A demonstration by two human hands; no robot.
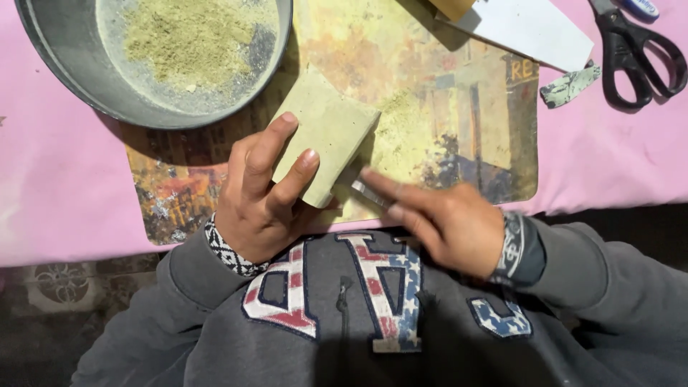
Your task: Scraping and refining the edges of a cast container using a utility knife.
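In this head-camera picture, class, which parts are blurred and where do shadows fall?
Head view: the right hand is smeared by motion blur; the left hand on the tan block is sharper; the metal bowl casts a dark shadow onto the mat.

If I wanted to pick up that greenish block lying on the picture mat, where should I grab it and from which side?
Probably across its two long, straight side faces, coming down from above at the far end near the bowl. The greenish block lies flat on the picture mat, so its sides offer parallel faces. The left hand already covers the near end, and the right hand works a small blade at the near right corner.
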